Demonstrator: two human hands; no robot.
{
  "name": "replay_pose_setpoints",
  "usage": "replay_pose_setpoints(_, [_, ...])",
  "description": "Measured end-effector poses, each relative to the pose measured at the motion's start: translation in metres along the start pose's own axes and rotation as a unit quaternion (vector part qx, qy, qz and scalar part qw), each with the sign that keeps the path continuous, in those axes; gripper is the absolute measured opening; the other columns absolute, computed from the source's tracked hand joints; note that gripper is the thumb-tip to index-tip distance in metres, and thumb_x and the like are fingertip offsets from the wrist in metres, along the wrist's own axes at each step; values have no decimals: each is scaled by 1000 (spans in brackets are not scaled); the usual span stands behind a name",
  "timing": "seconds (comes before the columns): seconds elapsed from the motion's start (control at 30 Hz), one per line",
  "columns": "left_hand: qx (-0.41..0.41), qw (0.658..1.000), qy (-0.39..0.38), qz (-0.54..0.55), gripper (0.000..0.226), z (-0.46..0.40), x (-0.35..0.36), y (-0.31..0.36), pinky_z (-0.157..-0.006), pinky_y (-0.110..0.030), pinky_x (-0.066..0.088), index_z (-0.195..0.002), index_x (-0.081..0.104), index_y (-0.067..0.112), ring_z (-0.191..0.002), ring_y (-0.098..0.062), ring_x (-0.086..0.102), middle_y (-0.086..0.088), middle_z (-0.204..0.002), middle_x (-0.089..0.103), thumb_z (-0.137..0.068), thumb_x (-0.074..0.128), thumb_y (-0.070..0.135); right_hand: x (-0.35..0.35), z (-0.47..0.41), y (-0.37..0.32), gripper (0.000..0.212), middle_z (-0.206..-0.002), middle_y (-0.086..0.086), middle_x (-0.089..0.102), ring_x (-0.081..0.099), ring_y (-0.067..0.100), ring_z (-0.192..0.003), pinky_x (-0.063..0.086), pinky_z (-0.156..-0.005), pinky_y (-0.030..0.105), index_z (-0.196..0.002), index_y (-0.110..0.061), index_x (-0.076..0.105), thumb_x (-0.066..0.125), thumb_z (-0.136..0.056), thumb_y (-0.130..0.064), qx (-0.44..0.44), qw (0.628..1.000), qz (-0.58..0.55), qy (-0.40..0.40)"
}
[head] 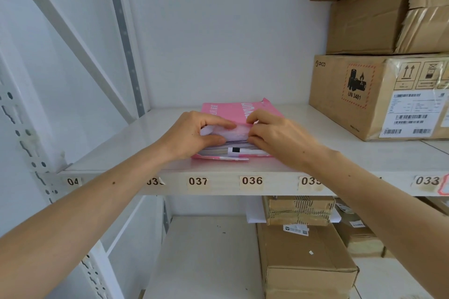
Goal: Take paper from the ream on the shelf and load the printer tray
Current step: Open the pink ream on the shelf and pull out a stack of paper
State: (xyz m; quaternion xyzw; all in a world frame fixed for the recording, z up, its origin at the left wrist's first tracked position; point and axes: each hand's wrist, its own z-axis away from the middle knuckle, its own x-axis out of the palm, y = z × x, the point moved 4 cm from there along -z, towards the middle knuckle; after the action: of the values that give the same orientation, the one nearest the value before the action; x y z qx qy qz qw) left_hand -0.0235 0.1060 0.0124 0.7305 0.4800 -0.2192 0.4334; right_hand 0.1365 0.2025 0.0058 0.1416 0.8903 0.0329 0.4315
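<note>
A pink-wrapped ream of paper (228,110) lies flat on the white shelf (136,150), above the labels 037 and 036. Its near end is torn open, showing white sheets (218,152). My left hand (194,135) pinches the folded-back wrapper flap (239,131) from the left, thumb below and fingers above. My right hand (277,136) grips the same flap from the right. Both hands hide most of the ream's front. No printer or tray is in view.
Large cardboard boxes (379,94) are stacked on the shelf's right, close to the ream. More cardboard boxes (301,260) sit on the lower shelf. A white perforated upright (26,143) and diagonal brace stand at the left.
</note>
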Motion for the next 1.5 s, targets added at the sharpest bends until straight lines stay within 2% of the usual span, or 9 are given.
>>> replay_pose_setpoints(0.1, [-2,1000,-9,-1,30,2,-1,2,-95,-3,37,-115,72,24,-103,21,56,20,-110,69,-86,72,16,-1,2,-5,11,-107,13,62,58,34,-58,44,-45,33,-78,-2,61,63,-87,-8,-42,997,67,16])
replay_pose_setpoints(0.4, [-53,993,-44,92,34,13,0,14,-100,-17,42,-115,72,24,-114,8,59,17,-119,70,-97,48,40,-14,21,-15,24,-119,16,60,62,36,-92,51,-68,40,-82,-3,60,47,-95,-19,-56,995,67,52])
replay_pose_setpoints(0.63, [42,998,-14,-44,48,34,3,26,-98,-30,48,-107,76,25,-113,1,61,15,-119,67,-68,74,53,-24,39,-18,23,-120,14,59,62,33,-98,48,-83,42,-84,-4,62,47,-95,-19,-51,996,40,67])
replay_pose_setpoints(0.93, [139,984,106,-48,29,66,5,34,-90,-43,54,-101,78,11,-113,-18,65,-4,-122,68,-90,59,30,-38,61,-35,36,-110,5,65,63,24,-99,48,-87,39,-98,-11,66,58,-88,-44,-57,996,35,62])
replay_pose_setpoints(1.07, [129,987,98,-15,28,80,7,42,-92,-39,54,-102,78,10,-114,-17,64,-5,-122,68,-85,69,30,-41,74,-38,16,-90,2,74,69,26,-83,53,-74,40,-92,-12,72,61,-91,-23,-59,991,49,109])
replay_pose_setpoints(1.23, [-25,986,104,131,48,106,1,52,-98,-10,37,-114,71,24,-123,6,48,16,-127,60,-90,47,57,-53,90,-50,16,-72,6,72,68,30,-66,53,-49,38,-90,-11,70,57,-92,-19,10,993,16,118])
replay_pose_setpoints(1.33, [-144,953,173,203,43,118,-3,56,-71,-24,36,-82,56,18,-72,-11,44,6,-84,51,-97,33,51,-57,104,-63,10,-67,7,69,66,29,-61,51,-43,36,-94,-13,69,60,-90,-13,18,994,26,103])
replay_pose_setpoints(1.4, [-232,922,208,229,39,125,-2,55,-63,-31,30,-71,39,13,-66,-17,32,-7,-73,36,-96,40,43,-63,113,-74,14,-66,6,69,66,29,-59,50,-40,35,-95,-14,69,56,-92,-16,24,994,19,103])
replay_pose_setpoints(1.5, [-398,821,163,377,38,140,7,55,-69,-35,51,-87,60,13,-74,-26,55,-9,-82,56,-92,51,49,-71,127,-90,23,-67,3,70,66,25,-58,49,-39,35,-96,-15,71,50,-92,-23,23,996,1,92])
